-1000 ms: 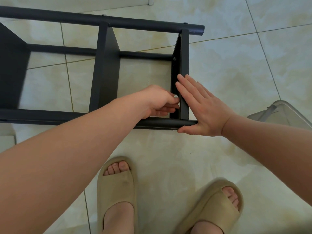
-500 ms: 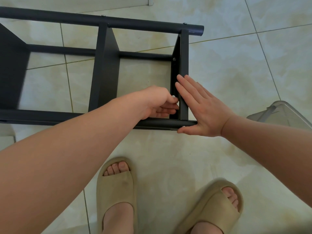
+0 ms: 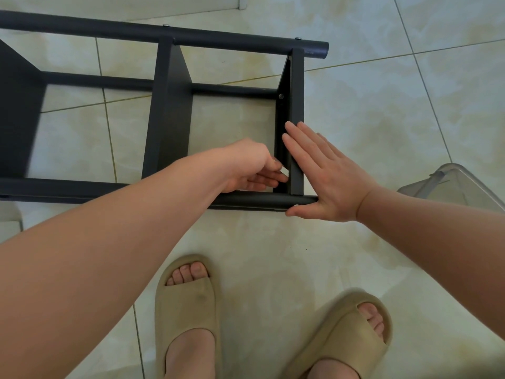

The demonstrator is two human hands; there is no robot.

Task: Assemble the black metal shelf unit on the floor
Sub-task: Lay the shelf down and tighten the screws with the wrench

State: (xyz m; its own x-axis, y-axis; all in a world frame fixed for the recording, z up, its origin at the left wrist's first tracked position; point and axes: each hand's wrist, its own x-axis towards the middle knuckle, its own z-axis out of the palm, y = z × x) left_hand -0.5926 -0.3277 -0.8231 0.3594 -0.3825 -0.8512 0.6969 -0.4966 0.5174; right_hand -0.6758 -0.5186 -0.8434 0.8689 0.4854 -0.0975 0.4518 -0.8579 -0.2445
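So the shelf unit (image 3: pixel 169 127) was lying on its side on the floor (image 3: pixel 382 119), with its end panel (image 3: pixel 297 110) at the right. The left hand (image 3: pixel 254 168) was inside the frame against that panel's inner face, and the right hand (image 3: pixel 325 170) lay flat on the outer face. Two slides (image 3: pixel 188 305) were nearer me, and a container (image 3: pixel 451 184) sat off right.

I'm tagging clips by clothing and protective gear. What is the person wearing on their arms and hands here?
Nothing. The left hand and right hand have no gloves, and no ring, watch or bracelet shows. The left forearm and right forearm are bare to the frame's edge, no sleeve in view. On the feet: beige open-toed slides.
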